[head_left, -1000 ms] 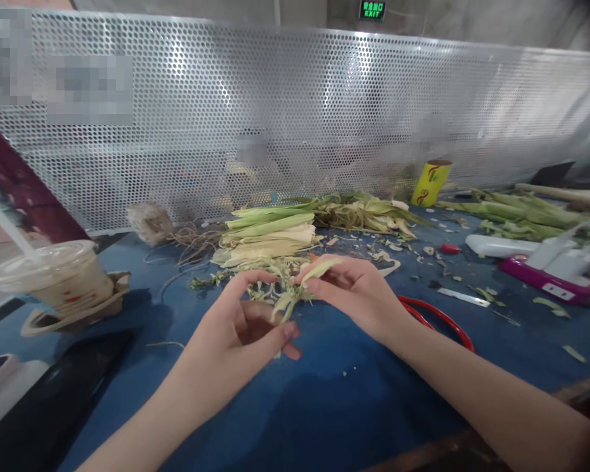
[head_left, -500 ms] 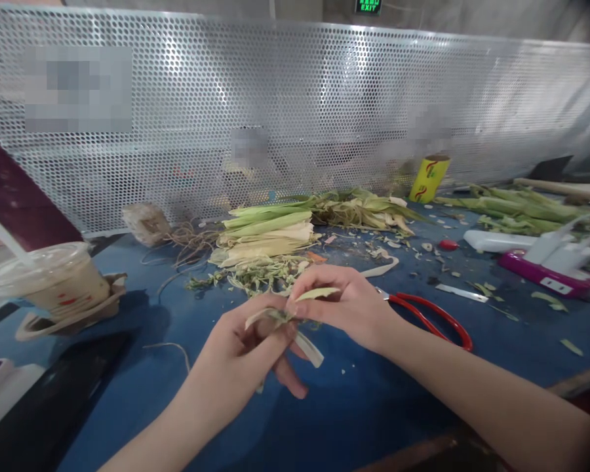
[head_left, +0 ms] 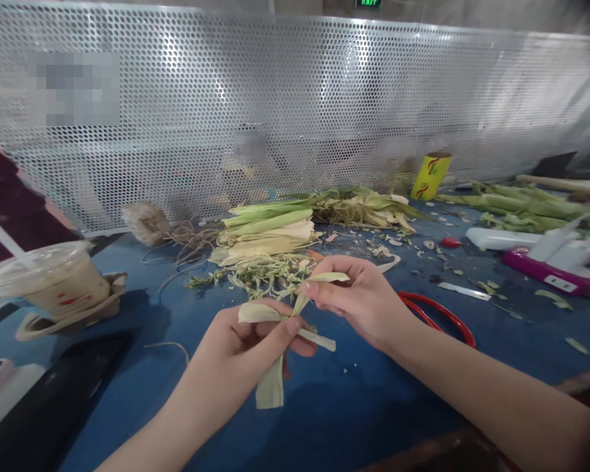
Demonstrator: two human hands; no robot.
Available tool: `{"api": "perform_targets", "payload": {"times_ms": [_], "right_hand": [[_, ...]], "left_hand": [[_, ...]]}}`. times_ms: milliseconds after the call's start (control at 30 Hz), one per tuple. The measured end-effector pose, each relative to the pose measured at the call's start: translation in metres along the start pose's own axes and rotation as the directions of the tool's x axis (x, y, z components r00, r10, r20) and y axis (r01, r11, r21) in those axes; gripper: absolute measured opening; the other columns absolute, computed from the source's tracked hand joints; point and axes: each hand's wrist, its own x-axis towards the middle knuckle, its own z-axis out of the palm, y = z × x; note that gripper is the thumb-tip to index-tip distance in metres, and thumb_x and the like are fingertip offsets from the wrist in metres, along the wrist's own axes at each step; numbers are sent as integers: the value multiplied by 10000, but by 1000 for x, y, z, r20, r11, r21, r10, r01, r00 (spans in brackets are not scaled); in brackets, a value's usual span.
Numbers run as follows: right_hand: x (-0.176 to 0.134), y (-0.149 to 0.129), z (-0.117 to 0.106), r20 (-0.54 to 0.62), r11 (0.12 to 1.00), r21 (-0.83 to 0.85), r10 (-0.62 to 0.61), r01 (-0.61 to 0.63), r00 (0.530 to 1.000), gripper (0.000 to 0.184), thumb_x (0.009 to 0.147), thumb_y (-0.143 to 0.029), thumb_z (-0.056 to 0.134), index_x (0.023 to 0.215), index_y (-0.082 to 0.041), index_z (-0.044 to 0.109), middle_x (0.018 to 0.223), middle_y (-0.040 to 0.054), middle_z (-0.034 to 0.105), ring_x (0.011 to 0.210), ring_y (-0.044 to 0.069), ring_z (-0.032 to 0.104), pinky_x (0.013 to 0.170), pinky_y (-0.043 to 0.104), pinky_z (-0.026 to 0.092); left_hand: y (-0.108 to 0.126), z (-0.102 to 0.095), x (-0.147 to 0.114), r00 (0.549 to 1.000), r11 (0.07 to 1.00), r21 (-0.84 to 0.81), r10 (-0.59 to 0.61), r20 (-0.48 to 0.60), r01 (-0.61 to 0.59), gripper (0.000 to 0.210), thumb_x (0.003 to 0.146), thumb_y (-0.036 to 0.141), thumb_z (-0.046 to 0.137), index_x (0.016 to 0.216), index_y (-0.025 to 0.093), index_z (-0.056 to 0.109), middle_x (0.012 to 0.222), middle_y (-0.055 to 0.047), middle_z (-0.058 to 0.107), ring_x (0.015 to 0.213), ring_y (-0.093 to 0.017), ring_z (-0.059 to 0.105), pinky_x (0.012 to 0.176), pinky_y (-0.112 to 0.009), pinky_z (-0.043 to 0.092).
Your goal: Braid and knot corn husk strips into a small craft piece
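Note:
My left hand (head_left: 255, 344) pinches several crossed corn husk strips (head_left: 270, 383) between thumb and fingers, near the middle of the view. Their pale green ends stick out to the left, right and downward. One upper strip end is pinched by my right hand (head_left: 347, 292), just right of and above the left. The crossing point is partly covered by my left thumb. Beyond the hands lie small knotted husk pieces (head_left: 260, 276) and a stack of flat corn husks (head_left: 270, 229). Red-handled scissors (head_left: 452, 318) lie partly hidden behind my right forearm.
A drink cup (head_left: 63, 282) in a cardboard holder and a black flat object (head_left: 54, 393) are at left. Twine (head_left: 189, 242) lies behind. On the right are a purple power strip (head_left: 553, 272), a yellow cylinder (head_left: 431, 177) and green husks (head_left: 535, 200). A perforated metal screen (head_left: 295, 98) stands behind.
My right hand has moved slightly up and right, drawing a strip out from the left hand. The husk ends now spread wider, with one hanging downward in plain view.

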Motion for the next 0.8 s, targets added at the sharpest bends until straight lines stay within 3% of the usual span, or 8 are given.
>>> {"api": "perform_targets", "payload": {"times_ms": [100,200,300,367,533,800], "right_hand": [[2,-2,-5,59,991,-95,-84,90,995,178,743,-304,629,651,-161,576,525,-44,471,456,58,386,418,197,280],[3,-5,-8,219,957,-268,-49,108,975,180,738,-345,627,784,-177,582,620,-33,493,521,70,416,478,203,334],[2,-9,-10,314,843,-519,33,143,949,236,690,-372,674,774,-177,573,648,-32,488,555,75,417,492,196,330],[2,-10,-12,367,769,-597,7,229,930,232,753,-381,610,684,-164,564,604,-32,478,531,70,405,476,192,310],[4,-14,-19,549,658,-590,-98,468,830,228,844,-272,502,657,-157,563,583,-24,499,526,67,423,519,194,329],[6,-21,-22,600,693,-513,-133,507,789,256,834,-242,511,594,-159,543,579,-9,520,546,82,463,553,202,369]], "left_hand": [[-1,-1,0,999,999,-5,32,-3,-32,145,665,276,676,747,162,637,571,2,684,439,-87,539,413,-151,425],[-2,-5,1,996,999,-19,32,-86,-34,186,614,254,716,750,167,624,485,49,620,416,-86,534,421,-158,441],[0,-9,3,993,999,15,43,-113,-42,202,630,278,703,768,168,605,448,54,596,417,-110,552,432,-186,461],[2,-11,4,993,997,55,53,-104,-47,170,654,270,681,766,169,602,474,38,620,437,-119,560,445,-195,467],[2,-12,5,997,986,156,67,-36,-61,138,717,295,615,774,169,610,544,8,676,391,-89,482,419,-188,434],[-1,-14,4,991,980,147,133,-9,-130,174,753,350,585,762,177,589,548,6,674,444,-111,527,424,-191,443]]}}
